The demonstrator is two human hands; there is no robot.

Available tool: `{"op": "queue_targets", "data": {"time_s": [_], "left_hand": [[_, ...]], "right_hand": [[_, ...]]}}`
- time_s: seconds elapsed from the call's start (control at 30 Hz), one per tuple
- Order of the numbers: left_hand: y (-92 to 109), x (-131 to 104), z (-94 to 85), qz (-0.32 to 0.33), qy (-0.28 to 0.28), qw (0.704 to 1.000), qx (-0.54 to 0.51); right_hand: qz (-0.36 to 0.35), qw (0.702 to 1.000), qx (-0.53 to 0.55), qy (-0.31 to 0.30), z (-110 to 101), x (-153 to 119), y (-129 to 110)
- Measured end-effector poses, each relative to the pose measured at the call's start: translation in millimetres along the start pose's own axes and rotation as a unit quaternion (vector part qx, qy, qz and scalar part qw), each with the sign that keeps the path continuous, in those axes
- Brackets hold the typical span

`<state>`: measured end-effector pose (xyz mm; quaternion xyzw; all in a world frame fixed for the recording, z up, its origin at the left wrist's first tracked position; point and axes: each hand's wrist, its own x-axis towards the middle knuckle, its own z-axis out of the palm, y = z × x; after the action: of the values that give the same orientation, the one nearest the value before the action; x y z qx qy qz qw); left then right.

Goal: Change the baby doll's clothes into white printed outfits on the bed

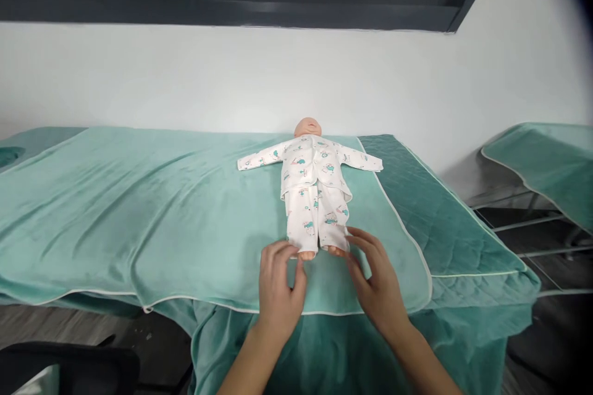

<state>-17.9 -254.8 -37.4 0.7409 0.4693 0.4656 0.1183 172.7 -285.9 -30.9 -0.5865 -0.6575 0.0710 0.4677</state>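
A baby doll (308, 127) lies on its back with its head toward the wall and its arms stretched out sideways. It wears a white printed pajama top (312, 163) and matching pajama pants (303, 216), with the toes showing below the cuffs. My left hand (280, 287) is beside the cuff at the left, fingers curved and thumb apart, fingertips at the cloth's edge. At the other cuff is my right hand (377, 278), its fingers spread and curved close to the doll's foot. Neither hand visibly grips anything; whether the fingertips touch the cloth is hard to tell.
A light green blanket (208, 216) with a pale edge covers most of the bed, over a darker quilted cover (417, 203). Behind stand a white wall (185, 74) and a dark window frame (278, 9). A black chair (69, 364) is at lower left, a metal-framed bed (546, 160) at right.
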Motion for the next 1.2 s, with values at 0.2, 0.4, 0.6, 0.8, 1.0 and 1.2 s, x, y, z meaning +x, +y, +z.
{"op": "queue_targets", "data": {"time_s": [0.2,0.4,0.6,0.8,1.0,1.2], "left_hand": [[30.2,29.7,21.8,0.065,-0.076,0.983,0.152],[31.6,38.7,30.0,0.067,-0.067,0.982,0.165],[42.2,31.5,21.1,0.082,-0.028,0.989,0.119],[35.4,16.6,21.5,0.086,-0.054,0.988,0.114],[16.0,-6.4,10.7,0.054,-0.030,0.995,0.076],[0.8,-12.1,9.2,-0.015,-0.026,0.999,0.043]], "right_hand": [[0.099,0.995,-0.013,-0.018,-2.3,-9.5,26.8],[0.057,0.994,-0.067,-0.061,3.4,-0.1,30.0],[0.132,0.989,0.046,-0.052,0.2,-2.6,24.5],[0.164,0.978,0.003,-0.126,-2.6,-21.7,17.6],[0.158,0.982,0.038,-0.092,-10.3,-43.6,26.5],[0.103,0.982,0.081,-0.136,12.7,-79.6,11.7]]}}
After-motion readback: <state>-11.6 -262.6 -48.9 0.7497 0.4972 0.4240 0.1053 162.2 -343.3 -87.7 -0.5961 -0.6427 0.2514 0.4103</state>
